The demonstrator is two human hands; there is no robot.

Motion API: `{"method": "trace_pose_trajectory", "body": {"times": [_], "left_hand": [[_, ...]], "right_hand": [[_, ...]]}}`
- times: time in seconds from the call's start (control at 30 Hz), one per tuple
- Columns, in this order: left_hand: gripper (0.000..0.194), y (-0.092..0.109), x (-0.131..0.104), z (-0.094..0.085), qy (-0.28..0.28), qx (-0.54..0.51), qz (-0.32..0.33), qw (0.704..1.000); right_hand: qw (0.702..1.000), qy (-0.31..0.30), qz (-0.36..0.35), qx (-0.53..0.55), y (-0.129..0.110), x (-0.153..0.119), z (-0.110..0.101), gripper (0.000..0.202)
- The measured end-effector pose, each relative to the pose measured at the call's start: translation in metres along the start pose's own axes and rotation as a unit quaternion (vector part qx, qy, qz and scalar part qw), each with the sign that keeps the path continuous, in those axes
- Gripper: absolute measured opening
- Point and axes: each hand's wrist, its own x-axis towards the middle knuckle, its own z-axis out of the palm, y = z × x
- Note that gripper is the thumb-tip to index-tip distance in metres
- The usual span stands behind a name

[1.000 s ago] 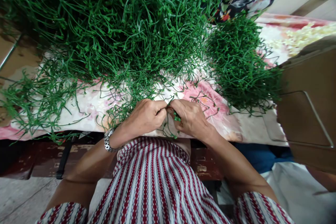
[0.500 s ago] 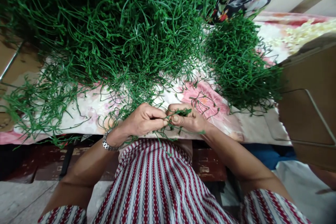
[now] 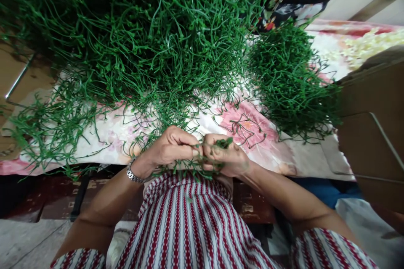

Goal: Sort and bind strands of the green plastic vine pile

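My left hand, with a metal watch on its wrist, pinches thin green artificial stems between thumb and forefinger. Right beside it, my right hand is closed on green artificial stems whose tips stick out above the fingers; it is partly blurred. The two hands meet fingertip to fingertip just above the table's near edge. Below the fingers hang more green strands. Beyond the hands, a great heap of the same green stems covers the back of the flowered cloth.
A smaller heap of green stems lies to the right, near a cardboard box. Loose stems spread on the left. Pale yellow pieces lie at the far right. A black flowered fabric is behind.
My right hand has turned a little and its thumb is now blurred. More green strands hang below the fingers. The whole view has shifted slightly.
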Motion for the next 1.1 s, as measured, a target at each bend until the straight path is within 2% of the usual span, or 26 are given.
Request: {"method": "trace_pose_trajectory", "body": {"times": [0.1, 0.23, 0.33, 0.47, 0.57, 0.63, 0.67, 0.73, 0.83, 0.9, 1.0, 1.1], "left_hand": [[0.022, -0.005, 0.004, -0.003, 0.056, -0.009, 0.012, 0.998], [0.022, -0.001, 0.009, -0.003, 0.118, 0.080, 0.056, 0.988], [0.023, 0.005, 0.009, 0.002, 0.128, 0.138, 0.081, 0.979], [0.024, 0.010, 0.010, 0.009, 0.157, 0.183, 0.083, 0.967], [0.022, 0.009, 0.012, 0.015, 0.201, 0.196, 0.068, 0.957], [0.020, 0.007, 0.013, 0.018, 0.210, 0.196, 0.062, 0.956], [0.020, 0.005, 0.013, 0.019, 0.212, 0.187, 0.060, 0.957], [0.020, 0.003, 0.014, 0.019, 0.214, 0.156, 0.059, 0.962], [0.024, 0.001, 0.013, 0.017, 0.203, 0.126, 0.057, 0.969], [0.027, 0.002, 0.013, 0.015, 0.177, 0.121, 0.055, 0.975], [0.029, 0.005, 0.012, 0.013, 0.134, 0.118, 0.048, 0.983], [0.024, 0.010, 0.010, 0.011, 0.110, 0.219, 0.061, 0.968]], "right_hand": [[0.991, -0.052, -0.059, -0.109, -0.005, -0.002, 0.001, 0.028], [0.950, -0.018, -0.147, -0.275, -0.025, 0.001, -0.011, 0.023], [0.901, 0.019, -0.172, -0.398, -0.040, -0.001, -0.022, 0.024], [0.811, 0.118, -0.222, -0.528, -0.044, -0.011, -0.026, 0.019], [0.705, 0.199, -0.270, -0.625, -0.033, -0.013, -0.017, 0.010], [0.638, 0.216, -0.298, -0.677, -0.024, -0.008, -0.011, 0.008], [0.614, 0.212, -0.311, -0.694, -0.019, -0.003, -0.009, 0.010], [0.598, 0.187, -0.319, -0.711, -0.012, 0.008, -0.009, 0.016], [0.612, 0.159, -0.313, -0.709, -0.006, 0.019, -0.015, 0.016], [0.619, 0.138, -0.308, -0.709, -0.005, 0.020, -0.021, 0.013], [0.592, 0.096, -0.307, -0.739, -0.006, 0.017, -0.028, 0.010], [0.563, 0.043, -0.287, -0.774, -0.009, 0.013, -0.031, 0.009]]}}
